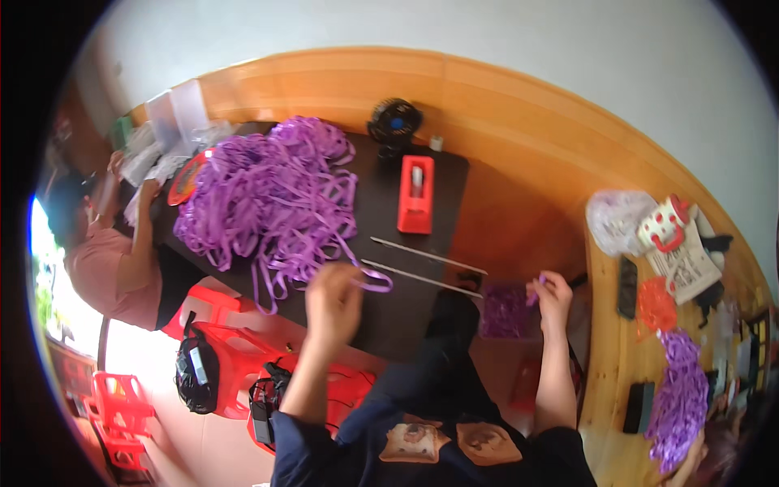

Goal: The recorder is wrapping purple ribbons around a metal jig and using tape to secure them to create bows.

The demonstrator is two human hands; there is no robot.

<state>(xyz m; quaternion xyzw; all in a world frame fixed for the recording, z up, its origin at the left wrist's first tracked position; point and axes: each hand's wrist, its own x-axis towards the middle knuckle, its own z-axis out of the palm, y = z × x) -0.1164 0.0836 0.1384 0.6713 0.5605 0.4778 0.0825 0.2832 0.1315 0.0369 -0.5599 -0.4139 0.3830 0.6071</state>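
Observation:
A large tangled heap of purple ribbon covers much of the dark table. My left hand, a little blurred, is closed at the heap's near right edge. A purple ribbon loop sticks out from its fingers. Off to the right, beyond the table edge, my right hand pinches a small purple ribbon piece. Two thin pale rods lie roughly parallel between my hands, the farther rod and the nearer rod, their right ends past the table edge. Below them is a container of purple material.
A red tape dispenser and a black fan stand at the table's far side. Another person works at the left end. Red stools stand at left. A wooden surface at right bears a purple ribbon bundle and bags.

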